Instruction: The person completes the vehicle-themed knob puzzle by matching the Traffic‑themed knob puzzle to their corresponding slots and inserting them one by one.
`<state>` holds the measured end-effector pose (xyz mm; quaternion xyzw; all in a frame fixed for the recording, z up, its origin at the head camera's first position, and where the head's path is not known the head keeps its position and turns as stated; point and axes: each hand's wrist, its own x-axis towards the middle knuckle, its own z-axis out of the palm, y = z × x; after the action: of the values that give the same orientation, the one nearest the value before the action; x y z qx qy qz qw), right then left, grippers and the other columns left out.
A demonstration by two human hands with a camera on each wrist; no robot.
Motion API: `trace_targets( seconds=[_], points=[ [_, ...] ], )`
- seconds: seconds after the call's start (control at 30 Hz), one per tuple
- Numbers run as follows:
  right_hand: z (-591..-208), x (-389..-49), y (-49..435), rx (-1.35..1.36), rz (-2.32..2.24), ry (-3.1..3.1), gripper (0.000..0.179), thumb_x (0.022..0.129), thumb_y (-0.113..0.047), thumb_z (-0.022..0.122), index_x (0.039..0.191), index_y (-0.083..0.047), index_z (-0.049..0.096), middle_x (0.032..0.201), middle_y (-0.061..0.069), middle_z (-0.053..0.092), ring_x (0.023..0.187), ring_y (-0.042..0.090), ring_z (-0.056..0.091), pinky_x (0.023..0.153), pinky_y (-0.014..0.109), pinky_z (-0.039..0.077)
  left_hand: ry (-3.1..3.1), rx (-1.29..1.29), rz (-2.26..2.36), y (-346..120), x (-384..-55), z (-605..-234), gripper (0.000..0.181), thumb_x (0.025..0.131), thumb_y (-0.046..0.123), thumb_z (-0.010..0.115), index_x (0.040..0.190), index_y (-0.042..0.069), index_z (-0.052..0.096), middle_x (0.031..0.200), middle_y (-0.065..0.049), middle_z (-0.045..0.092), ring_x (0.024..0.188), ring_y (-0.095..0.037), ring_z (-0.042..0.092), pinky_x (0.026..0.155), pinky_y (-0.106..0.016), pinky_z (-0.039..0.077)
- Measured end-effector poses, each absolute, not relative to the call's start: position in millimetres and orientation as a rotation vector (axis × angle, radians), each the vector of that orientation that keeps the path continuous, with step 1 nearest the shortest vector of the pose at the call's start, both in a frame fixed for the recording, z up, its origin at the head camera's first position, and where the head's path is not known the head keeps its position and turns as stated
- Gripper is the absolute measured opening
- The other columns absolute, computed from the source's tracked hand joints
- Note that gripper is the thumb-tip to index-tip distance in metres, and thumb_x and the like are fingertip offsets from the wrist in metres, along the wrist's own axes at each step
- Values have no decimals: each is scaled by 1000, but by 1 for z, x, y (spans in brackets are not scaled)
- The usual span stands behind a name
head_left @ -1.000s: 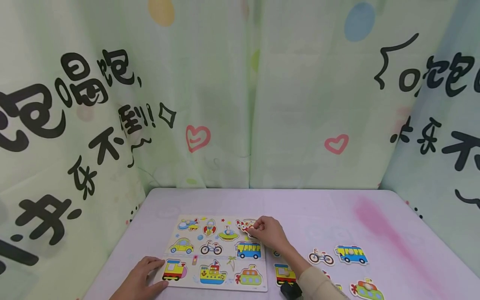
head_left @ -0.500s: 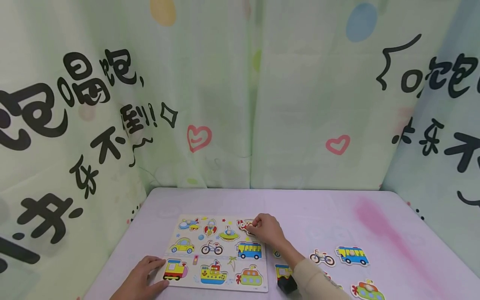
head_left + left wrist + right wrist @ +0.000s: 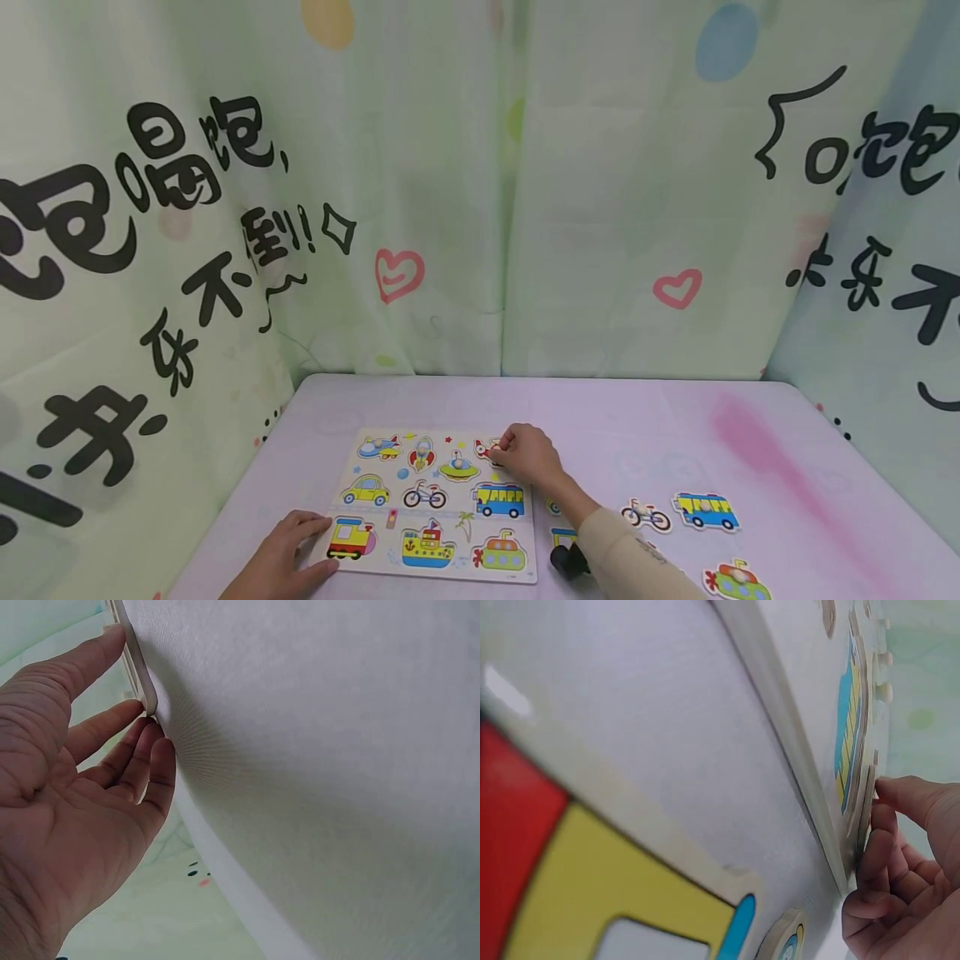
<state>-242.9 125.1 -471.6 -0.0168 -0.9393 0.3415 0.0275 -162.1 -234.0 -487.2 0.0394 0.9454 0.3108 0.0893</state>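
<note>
A flat puzzle board [image 3: 435, 525] with vehicle pictures lies on the table. At its top right corner my right hand [image 3: 529, 454] pinches the red and white helicopter puzzle piece [image 3: 486, 450] over the board, partly covering it. The right wrist view shows the thumb and fingers on the thin edge of the wooden piece [image 3: 867, 806]; whether it sits fully in its recess, I cannot tell. My left hand [image 3: 288, 554] grips the board's near left corner, thumb at the front and index finger on the left side. That board edge [image 3: 139, 664] also shows in the left wrist view.
Right of the board lie loose pieces: a bicycle [image 3: 646, 516], a bus [image 3: 706, 511], a submarine [image 3: 738, 579] and a train [image 3: 577, 877], largely hidden by my right arm in the head view. A black wrist device [image 3: 567, 561] hangs above the train. Printed curtains [image 3: 420, 167] surround the table.
My right hand has edged slightly up and left at the helicopter, covering more of it, and its wrist has turned a little. The left hand keeps its place on the board.
</note>
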Motion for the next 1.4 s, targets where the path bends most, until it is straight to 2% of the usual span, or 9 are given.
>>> trace_targets(
  seconds=[0.3, 0.5, 0.8, 1.27, 1.4],
  points=[
    [-469, -238, 126, -67, 1083, -2892, 23, 90, -27, 79, 89, -9, 65, 78, 2, 57, 71, 16, 53, 58, 26, 41, 2812, 115, 925, -234, -161, -487, 65, 76, 33, 91, 129, 4, 69, 126, -6, 59, 113, -26, 57, 98, -53, 55],
    [-467, -230, 130, -34, 1213, -2801, 21, 90, -26, 78, 94, -7, 68, 75, 2, 55, 70, 16, 52, 56, 26, 43, 2822, 115, 906, -234, -162, -486, 65, 76, 33, 90, 129, 3, 69, 124, -6, 59, 112, -26, 57, 98, -53, 55],
    [-467, -210, 135, 57, 1346, -2711, 19, 89, -21, 80, 92, -7, 68, 66, -1, 50, 61, 13, 50, 55, 23, 36, 2824, 108, 911, -234, -162, -488, 66, 75, 34, 91, 130, 4, 69, 125, -6, 59, 111, -26, 57, 98, -54, 54],
    [-470, -184, 152, -4, 1292, -2748, 21, 88, -24, 81, 95, -9, 68, 65, -3, 50, 61, 13, 46, 53, 22, 35, 2836, 115, 895, -235, -161, -490, 67, 75, 38, 90, 130, 5, 69, 126, -6, 58, 112, -27, 56, 99, -55, 54],
    [-471, -177, 160, -12, 1280, -2749, 20, 88, -23, 82, 95, -9, 68, 65, -2, 50, 61, 14, 47, 52, 23, 36, 2832, 125, 911, -234, -161, -488, 65, 76, 34, 90, 129, 4, 69, 124, -4, 59, 113, -25, 57, 100, -53, 53]
  ],
)
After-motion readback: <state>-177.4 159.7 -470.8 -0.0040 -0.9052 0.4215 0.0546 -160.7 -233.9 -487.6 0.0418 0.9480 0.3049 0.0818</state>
